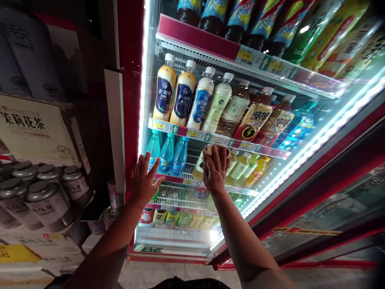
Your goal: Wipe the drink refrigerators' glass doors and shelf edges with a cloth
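Observation:
My right hand [215, 170] presses a folded brownish cloth [225, 151] with its fingers laid over it, in front of the middle shelves of a lit drinks fridge. Light spots reflect off what looks like the fridge's glass door. Out to the left, my left hand [144, 178] is raised with fingers spread and holds nothing; whether it touches the glass I cannot tell. Close to it stand several blue bottles [166, 154]. Bottles with pale green labels [241, 165] show to the right of the cloth, and my right hand partly hides one more bottle.
Above are a shelf of milk tea and other bottles [185, 96] and a top row of drinks [237, 18]. A bright light strip [288, 160] edges the fridge's right side. Silver-lidded tea tins [45, 200] crowd the left. Grey floor [168, 271] lies below.

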Action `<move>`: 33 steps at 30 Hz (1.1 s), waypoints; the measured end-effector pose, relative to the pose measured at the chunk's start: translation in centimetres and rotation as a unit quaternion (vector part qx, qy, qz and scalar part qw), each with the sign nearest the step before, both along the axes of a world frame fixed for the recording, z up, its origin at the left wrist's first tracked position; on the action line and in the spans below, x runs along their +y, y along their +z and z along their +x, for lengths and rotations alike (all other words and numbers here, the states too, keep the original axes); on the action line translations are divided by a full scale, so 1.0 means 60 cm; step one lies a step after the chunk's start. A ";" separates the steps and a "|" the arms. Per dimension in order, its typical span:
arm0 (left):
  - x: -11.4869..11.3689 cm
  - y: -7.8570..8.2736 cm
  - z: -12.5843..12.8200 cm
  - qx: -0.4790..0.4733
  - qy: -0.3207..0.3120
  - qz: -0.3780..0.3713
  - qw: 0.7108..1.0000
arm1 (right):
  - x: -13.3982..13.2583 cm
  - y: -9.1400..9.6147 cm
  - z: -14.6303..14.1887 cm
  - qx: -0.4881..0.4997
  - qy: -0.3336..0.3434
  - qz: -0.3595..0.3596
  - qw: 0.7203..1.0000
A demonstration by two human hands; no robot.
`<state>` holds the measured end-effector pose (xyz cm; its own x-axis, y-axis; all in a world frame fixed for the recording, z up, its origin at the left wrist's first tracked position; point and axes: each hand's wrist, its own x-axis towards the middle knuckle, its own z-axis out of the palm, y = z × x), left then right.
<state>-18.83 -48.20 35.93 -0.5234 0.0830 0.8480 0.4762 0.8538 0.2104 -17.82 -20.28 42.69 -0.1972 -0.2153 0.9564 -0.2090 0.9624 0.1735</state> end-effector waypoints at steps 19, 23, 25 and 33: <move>-0.037 0.002 -0.002 0.017 -0.039 -0.045 0.998 | -0.040 0.028 -0.019 0.022 -0.018 -0.060 0.998; -0.039 0.002 -0.002 0.015 -0.038 -0.049 0.998 | -0.034 0.020 -0.013 0.014 -0.015 -0.025 0.999; -0.038 0.003 -0.001 0.023 -0.041 -0.052 0.998 | -0.041 0.017 -0.013 0.017 -0.028 -0.049 0.998; -0.049 0.024 -0.010 0.098 -0.072 -0.029 0.992 | -0.097 0.010 -0.017 -0.076 -0.011 -0.039 0.996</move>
<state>-19.40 -51.15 37.35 -0.3288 0.1976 0.9235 0.6213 0.7817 0.0539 -18.84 -26.12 43.31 -0.3449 -0.1360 0.9287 -0.2049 0.9765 0.0669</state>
